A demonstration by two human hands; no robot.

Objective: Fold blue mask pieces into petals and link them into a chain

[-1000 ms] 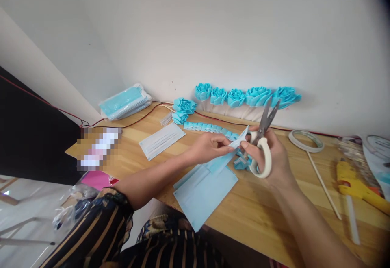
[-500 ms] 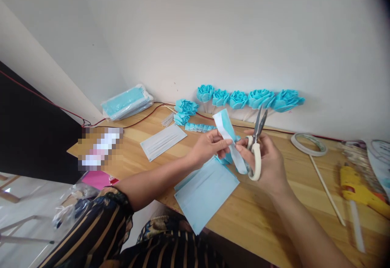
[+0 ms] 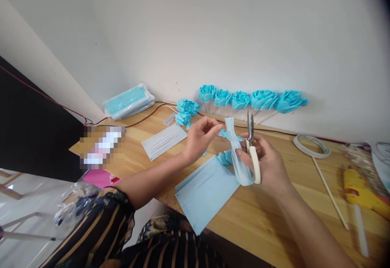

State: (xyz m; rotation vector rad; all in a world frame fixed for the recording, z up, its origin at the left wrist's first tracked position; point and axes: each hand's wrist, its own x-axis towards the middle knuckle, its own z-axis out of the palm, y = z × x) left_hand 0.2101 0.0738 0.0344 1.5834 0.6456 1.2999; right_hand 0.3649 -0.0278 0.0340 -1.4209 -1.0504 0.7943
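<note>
My right hand (image 3: 268, 162) holds white-handled scissors (image 3: 254, 160) with the blades pointing up. Its thumb and fingers also grip a light-blue and white strip of mask fabric (image 3: 236, 144), which stands up and hangs below the thumb. Left of the strip and apart from it, my left hand (image 3: 201, 138) is raised, thumb and fingertips drawn together in a pinch; anything between them is too small to make out. Below lie flat light-blue face masks (image 3: 207, 195), overlapping. Small blue cut pieces (image 3: 225, 157) rest behind them, partly hidden by the strip.
Several blue fabric flowers (image 3: 240, 100) on sticks lean on the wall; others (image 3: 187, 107) lie left. A pack of masks (image 3: 129, 101) and a single mask (image 3: 164, 141) are left. Right are a tape roll (image 3: 312, 154), a stick (image 3: 330, 192) and a yellow glue gun (image 3: 355, 184).
My left hand has let go of the fabric strip and moved left and slightly up. The strip now stays in my right hand with the scissors, whose blades look closer together.
</note>
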